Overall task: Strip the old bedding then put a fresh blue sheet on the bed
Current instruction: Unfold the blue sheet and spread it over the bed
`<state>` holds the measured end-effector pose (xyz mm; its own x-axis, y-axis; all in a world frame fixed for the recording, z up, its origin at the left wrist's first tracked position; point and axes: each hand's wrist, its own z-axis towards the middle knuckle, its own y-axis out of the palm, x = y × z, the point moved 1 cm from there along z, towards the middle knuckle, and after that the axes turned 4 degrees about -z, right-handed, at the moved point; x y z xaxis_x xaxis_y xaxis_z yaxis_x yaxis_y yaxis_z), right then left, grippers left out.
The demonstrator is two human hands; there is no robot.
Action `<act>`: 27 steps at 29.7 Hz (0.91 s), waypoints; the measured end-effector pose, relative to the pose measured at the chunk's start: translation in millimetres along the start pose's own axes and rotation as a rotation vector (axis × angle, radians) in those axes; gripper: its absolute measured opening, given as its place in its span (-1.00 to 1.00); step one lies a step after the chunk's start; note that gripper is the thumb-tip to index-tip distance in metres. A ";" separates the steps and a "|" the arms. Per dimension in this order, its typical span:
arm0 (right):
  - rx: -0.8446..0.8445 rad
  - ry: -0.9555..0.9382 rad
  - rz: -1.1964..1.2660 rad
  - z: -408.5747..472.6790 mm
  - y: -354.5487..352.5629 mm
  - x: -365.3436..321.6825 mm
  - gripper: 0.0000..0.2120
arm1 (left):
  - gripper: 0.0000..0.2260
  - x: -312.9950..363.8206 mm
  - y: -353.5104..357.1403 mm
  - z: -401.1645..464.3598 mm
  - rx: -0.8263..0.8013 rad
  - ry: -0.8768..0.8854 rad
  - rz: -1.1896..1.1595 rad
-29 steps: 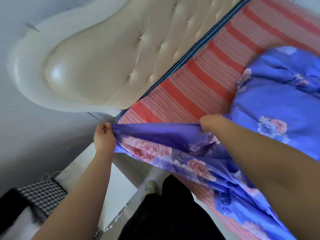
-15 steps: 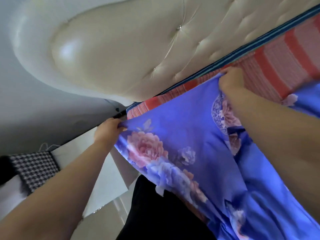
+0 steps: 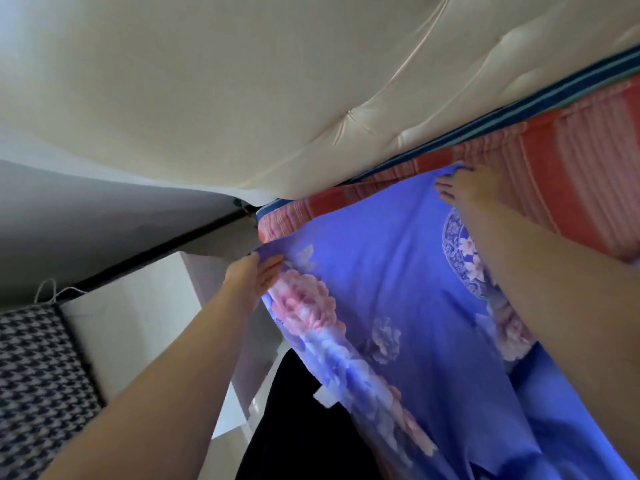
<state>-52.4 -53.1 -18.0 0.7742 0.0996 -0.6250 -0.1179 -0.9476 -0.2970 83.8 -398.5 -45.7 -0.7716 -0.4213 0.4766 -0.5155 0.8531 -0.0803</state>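
- left hand (image 3: 254,277) pinches blue sheet (image 3: 374,271) corner at mattress (image 3: 571,174) corner
- right hand (image 3: 467,185) grips sheet's top edge near headboard (image 3: 242,98)

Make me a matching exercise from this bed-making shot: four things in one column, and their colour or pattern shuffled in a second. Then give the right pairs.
Things:
1. sheet held by the left hand and the right hand
2. mattress cover
3. headboard
4. fabric at lower left

Looks:
A. red and pink stripes
B. black-and-white houndstooth
C. blue with pink flowers
D. cream, tufted

Pairs: 1-C, 2-A, 3-D, 4-B
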 end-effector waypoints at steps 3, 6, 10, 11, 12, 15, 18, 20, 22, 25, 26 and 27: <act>0.224 -0.178 -0.162 26.9 20.9 24.3 -0.86 | -0.69 -28.1 -3.7 25.1 -0.010 0.306 0.527; 0.272 -0.331 -0.589 44.7 37.3 52.5 -0.72 | -0.73 -65.5 -2.4 37.2 -0.011 0.594 1.180; 0.021 -0.285 -1.104 72.9 42.7 87.4 -0.57 | -0.72 -67.6 -0.1 59.6 -0.011 0.819 1.380; -0.026 -0.270 -1.197 79.4 42.7 92.0 -0.54 | -0.70 -63.6 1.7 65.9 -0.013 0.824 1.407; -0.043 -0.257 -1.263 83.8 42.3 94.5 -0.51 | -0.67 -58.9 4.0 70.3 -0.016 0.831 1.436; 0.007 -0.315 -1.321 92.5 41.9 96.6 -0.54 | -0.60 -36.6 9.3 84.7 -0.005 0.897 1.538; 0.124 -0.540 -1.328 102.0 38.5 84.4 -0.65 | -0.56 7.7 15.0 109.3 0.073 0.993 1.570; 0.159 -0.621 -1.323 109.6 41.0 64.6 -0.66 | -0.55 33.8 17.0 120.1 0.073 0.994 1.618; 0.173 -0.627 -1.291 118.8 48.1 43.2 -0.62 | -0.49 40.2 14.7 126.1 0.027 0.956 1.664; 0.102 -0.499 -1.231 131.7 60.0 29.9 -0.54 | -0.51 24.2 7.5 128.6 -0.030 0.882 1.579; 0.076 -0.456 -1.203 134.3 63.3 30.9 -0.52 | -0.54 19.2 4.8 129.5 -0.030 0.849 1.533; 0.075 -0.438 -1.169 135.3 65.4 32.6 -0.50 | -0.57 16.6 2.4 130.9 -0.022 0.832 1.499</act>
<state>-118.9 -70.7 -155.4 0.1689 0.9752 -0.1428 0.4538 -0.2056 -0.8671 20.9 -443.7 -152.5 -0.1481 0.9441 0.2945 0.4327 0.3296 -0.8391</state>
